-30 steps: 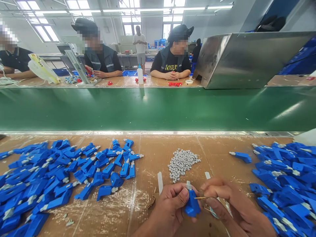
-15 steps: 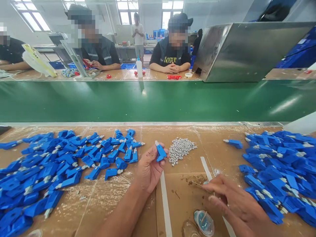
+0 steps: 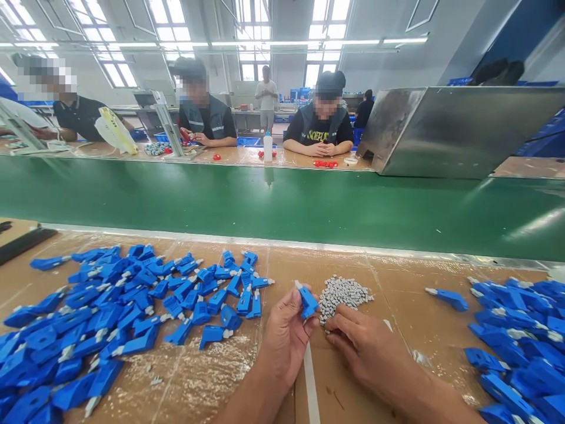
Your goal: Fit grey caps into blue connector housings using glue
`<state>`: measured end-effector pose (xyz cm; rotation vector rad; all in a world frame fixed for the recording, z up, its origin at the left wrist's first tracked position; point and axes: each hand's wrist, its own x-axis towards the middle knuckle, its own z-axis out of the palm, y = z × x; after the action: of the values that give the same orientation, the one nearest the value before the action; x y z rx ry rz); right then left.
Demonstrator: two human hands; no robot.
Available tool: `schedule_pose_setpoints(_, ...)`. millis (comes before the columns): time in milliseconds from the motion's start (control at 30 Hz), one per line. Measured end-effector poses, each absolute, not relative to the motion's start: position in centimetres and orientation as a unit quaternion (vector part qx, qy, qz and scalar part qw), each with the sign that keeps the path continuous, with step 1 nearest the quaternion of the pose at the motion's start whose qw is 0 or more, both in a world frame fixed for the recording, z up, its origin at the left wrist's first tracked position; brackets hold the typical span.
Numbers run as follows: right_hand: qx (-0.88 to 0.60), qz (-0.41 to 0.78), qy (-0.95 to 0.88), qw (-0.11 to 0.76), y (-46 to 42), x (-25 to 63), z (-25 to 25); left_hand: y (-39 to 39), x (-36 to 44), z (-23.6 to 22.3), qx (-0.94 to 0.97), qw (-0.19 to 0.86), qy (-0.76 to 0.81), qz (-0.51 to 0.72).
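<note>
My left hand (image 3: 285,337) pinches a small blue plastic part (image 3: 306,301) with a white tip, holding it up just left of a heap of tiny grey pieces (image 3: 343,293) on the brown worktop. My right hand (image 3: 364,348) lies knuckles up with its fingertips curled down at the near edge of that grey heap; what they pinch, if anything, is hidden. A large spread of the same blue parts (image 3: 110,318) covers the worktop to the left, and another pile of blue parts (image 3: 516,335) lies to the right.
A green conveyor belt (image 3: 282,200) runs across behind the worktop. Beyond it three people sit at a bench with red parts (image 3: 325,164) and a white bottle (image 3: 267,145). A metal chute (image 3: 459,132) stands at the right. A white strip (image 3: 311,383) lies between my hands.
My right hand has moved up and left from the near worktop to the grey heap. My left hand keeps the blue part. The view has tilted up, hiding the small clear dishes.
</note>
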<state>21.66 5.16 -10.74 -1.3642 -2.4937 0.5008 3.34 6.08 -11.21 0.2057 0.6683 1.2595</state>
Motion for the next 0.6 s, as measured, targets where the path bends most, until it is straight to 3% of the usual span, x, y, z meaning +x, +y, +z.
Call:
schedule_pose_setpoints(267, -0.447, 0.147, -0.879, 0.074, 5.9, 21.0, -11.4, 5.8, 3.4, -11.2, 0.101, 0.765, 0.298, 0.562)
schedule_pose_setpoints(433, -0.442, 0.175, -0.874, 0.099, 6.4, 21.3, -10.6, 5.8, 3.5, -11.2, 0.114, 0.757, 0.300, 0.568)
schedule_pose_setpoints(600, -0.494, 0.521, -0.625, 0.307, 5.9, 23.8, -8.8, 5.4, 4.4, -12.2, 0.204, 0.749, 0.306, 0.551)
